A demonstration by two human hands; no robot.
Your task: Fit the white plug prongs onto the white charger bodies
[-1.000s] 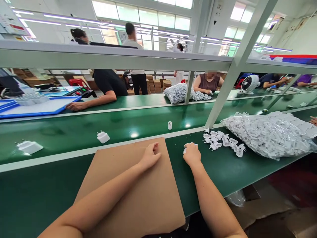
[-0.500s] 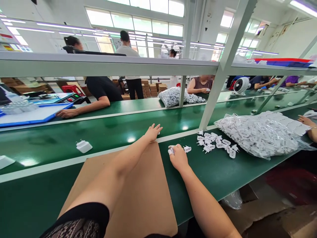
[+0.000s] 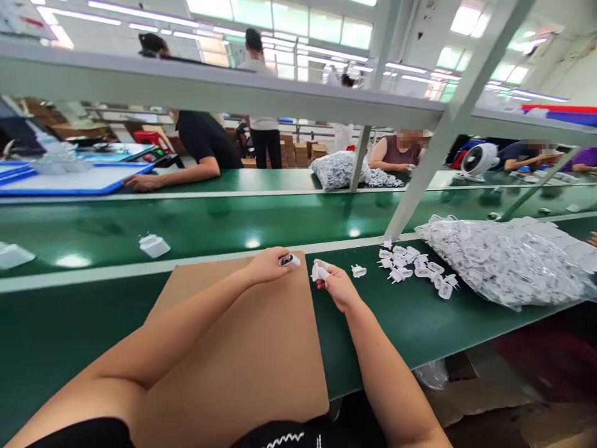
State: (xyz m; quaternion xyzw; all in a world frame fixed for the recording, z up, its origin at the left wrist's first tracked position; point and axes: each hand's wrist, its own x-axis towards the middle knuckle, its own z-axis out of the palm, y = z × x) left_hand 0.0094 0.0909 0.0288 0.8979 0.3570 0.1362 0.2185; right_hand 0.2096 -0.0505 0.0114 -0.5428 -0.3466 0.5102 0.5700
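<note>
My left hand (image 3: 267,265) is closed around a white charger housing (image 3: 290,261), whose dark open end faces me. It hovers over the far end of a brown cardboard sheet (image 3: 242,348). Just to its right, my right hand (image 3: 339,287) pinches a white plug piece (image 3: 319,272) between thumb and fingers, above the green table beside the cardboard. Another loose plug piece (image 3: 359,270) lies right of that hand. Farther right, several white plug pieces (image 3: 398,261) are scattered before a clear plastic bag (image 3: 508,261) full of similar parts.
A green conveyor belt (image 3: 214,221) runs behind the cardboard, carrying white charger housings (image 3: 154,246) at the left. A slanted metal post (image 3: 420,168) and a shelf beam (image 3: 224,93) cross in front. Across the belt, a person's arm (image 3: 172,177) rests near a blue-edged tray (image 3: 107,180).
My left hand has drawn back from the belt's edge over the cardboard, with the charger housing now plainly visible. My right hand has turned and raised its plug piece. The view has shifted slightly.
</note>
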